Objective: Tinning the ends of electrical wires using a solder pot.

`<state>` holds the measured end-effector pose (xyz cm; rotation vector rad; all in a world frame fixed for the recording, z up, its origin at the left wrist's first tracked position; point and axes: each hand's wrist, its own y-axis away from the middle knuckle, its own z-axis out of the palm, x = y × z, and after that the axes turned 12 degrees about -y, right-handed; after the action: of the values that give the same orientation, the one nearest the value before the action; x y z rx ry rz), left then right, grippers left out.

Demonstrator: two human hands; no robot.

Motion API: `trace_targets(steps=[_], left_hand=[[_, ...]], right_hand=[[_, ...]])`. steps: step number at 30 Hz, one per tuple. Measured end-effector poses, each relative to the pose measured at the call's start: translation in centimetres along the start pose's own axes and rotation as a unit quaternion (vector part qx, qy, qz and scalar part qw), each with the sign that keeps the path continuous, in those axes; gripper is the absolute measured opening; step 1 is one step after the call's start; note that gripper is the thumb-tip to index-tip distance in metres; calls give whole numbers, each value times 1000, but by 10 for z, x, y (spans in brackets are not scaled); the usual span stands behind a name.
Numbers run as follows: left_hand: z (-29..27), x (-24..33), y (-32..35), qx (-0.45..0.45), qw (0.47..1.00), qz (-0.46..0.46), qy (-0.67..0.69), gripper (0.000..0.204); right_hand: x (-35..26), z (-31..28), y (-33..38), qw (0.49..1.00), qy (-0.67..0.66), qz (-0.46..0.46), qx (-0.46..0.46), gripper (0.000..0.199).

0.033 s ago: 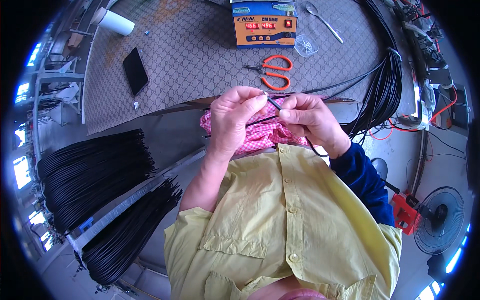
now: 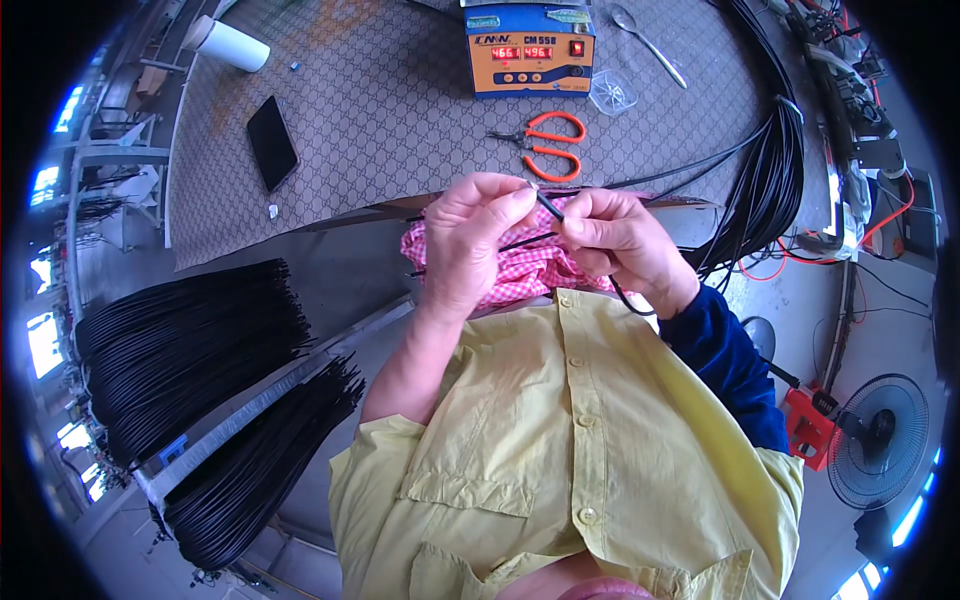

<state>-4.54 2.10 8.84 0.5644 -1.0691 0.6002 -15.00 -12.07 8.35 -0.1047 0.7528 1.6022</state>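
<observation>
Between my two hands a thin black cable (image 2: pixel 550 206) is stretched, just past the table's near edge. My left hand (image 2: pixel 472 225) pinches its tip between thumb and forefinger; a small pale bit shows there. With thumb and fingers my right hand (image 2: pixel 618 234) grips the cable a short way behind that end, and a loop of it hangs below the palm. Another black strand (image 2: pixel 527 241) passes behind my hands, over a pink checked cloth (image 2: pixel 530 275) at my lap. Orange-handled scissors (image 2: pixel 553 147) lie on the table just beyond my fingers.
On the patterned tabletop (image 2: pixel 380 130) are a phone (image 2: pixel 272 143), a white cup (image 2: pixel 232 45), an orange and blue display box (image 2: pixel 530 50), a small clear dish (image 2: pixel 612 92) and a spoon (image 2: pixel 650 47). Black cable bundles (image 2: pixel 190 350) lie at left, another (image 2: pixel 775 170) hangs at right, near a fan (image 2: pixel 880 430).
Hardly anything differs: both hands keep their hold on the cable, and the fingers shift only very slightly.
</observation>
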Motion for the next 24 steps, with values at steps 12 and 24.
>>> trace_targets(steps=[12, 24], left_hand=[[8, -19, -5, -57, 977, -58, 199, 12], [5, -4, 4, 50, 996, 13, -77, 12]], right_hand=[[1, -1, -5, 989, -118, 68, -65, 14], [3, -2, -6, 964, 199, -172, 36, 6]])
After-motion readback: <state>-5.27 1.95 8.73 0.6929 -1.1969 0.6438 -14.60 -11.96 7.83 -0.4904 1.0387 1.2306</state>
